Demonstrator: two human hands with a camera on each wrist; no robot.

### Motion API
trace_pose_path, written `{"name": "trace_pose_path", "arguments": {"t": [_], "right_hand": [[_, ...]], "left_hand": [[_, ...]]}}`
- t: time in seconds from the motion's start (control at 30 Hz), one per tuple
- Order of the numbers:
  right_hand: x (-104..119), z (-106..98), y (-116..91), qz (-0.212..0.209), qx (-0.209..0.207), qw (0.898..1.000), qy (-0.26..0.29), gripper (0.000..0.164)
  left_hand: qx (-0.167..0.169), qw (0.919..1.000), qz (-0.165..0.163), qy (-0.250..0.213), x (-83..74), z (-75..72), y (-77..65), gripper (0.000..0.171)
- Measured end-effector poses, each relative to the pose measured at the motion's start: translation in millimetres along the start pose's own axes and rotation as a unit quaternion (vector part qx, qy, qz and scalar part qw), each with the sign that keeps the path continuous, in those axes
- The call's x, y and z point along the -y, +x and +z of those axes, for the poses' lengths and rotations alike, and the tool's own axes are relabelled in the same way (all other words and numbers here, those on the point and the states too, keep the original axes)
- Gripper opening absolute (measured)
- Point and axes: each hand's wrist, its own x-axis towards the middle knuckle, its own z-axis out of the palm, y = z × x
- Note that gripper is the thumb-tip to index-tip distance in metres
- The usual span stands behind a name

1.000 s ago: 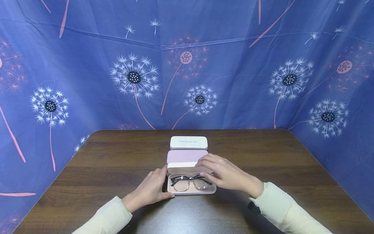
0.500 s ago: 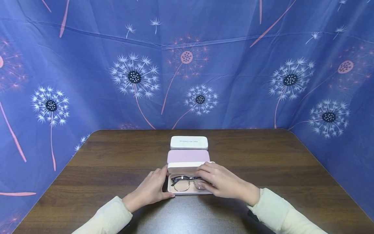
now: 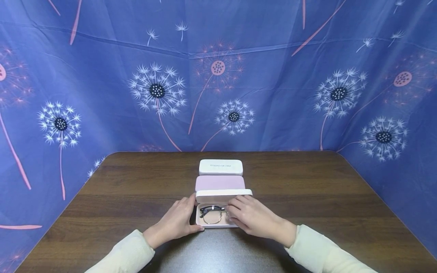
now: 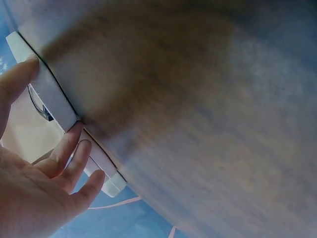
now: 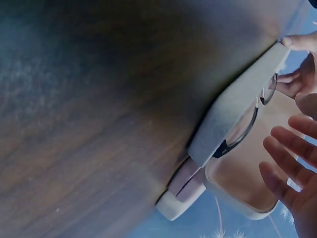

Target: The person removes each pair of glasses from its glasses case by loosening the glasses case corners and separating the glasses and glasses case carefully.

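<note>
An open glasses case [image 3: 218, 196] stands in front of me in the head view, its lid tipped back. Black-and-metal eyeglasses [image 3: 212, 208] lie inside, their right half hidden behind my right hand. My left hand [image 3: 175, 220] grips the case's left end, thumb at the front corner and fingers behind. The left wrist view has the left thumb [image 4: 22, 79] on the front wall. My right hand [image 3: 254, 217] is over the case's right half, fingertips near the eyeglasses' bridge. Its fingers [image 5: 282, 153] look loosely spread in the right wrist view; contact with the eyeglasses is unclear.
Behind the open case lie a closed pink case [image 3: 220, 182] and, farther back, a closed white case [image 3: 220, 167] with printed lettering. All stand on a brown wooden table [image 3: 136, 178]. A blue dandelion-print cloth [image 3: 273, 76] hangs round its back and sides.
My right hand has moved left and slightly toward me, from the case's right edge to over the right lens. The left hand, the case and the eyeglasses have stayed put.
</note>
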Motion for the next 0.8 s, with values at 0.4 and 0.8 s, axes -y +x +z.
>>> {"name": "trace_pose_path", "arguments": {"t": [0.4, 0.8], "right_hand": [[6.4, 13.3, 0.6, 0.004, 0.028, 0.995, -0.095, 0.015], [9.6, 22.7, 4.2, 0.010, 0.055, 0.986, -0.157, 0.018]], "left_hand": [[-0.002, 1.0000, 0.000, 0.000, -0.5, -0.2, -0.2, 0.093], [-0.001, 1.0000, 0.001, -0.002, 0.3, -0.1, 0.2, 0.089]]}}
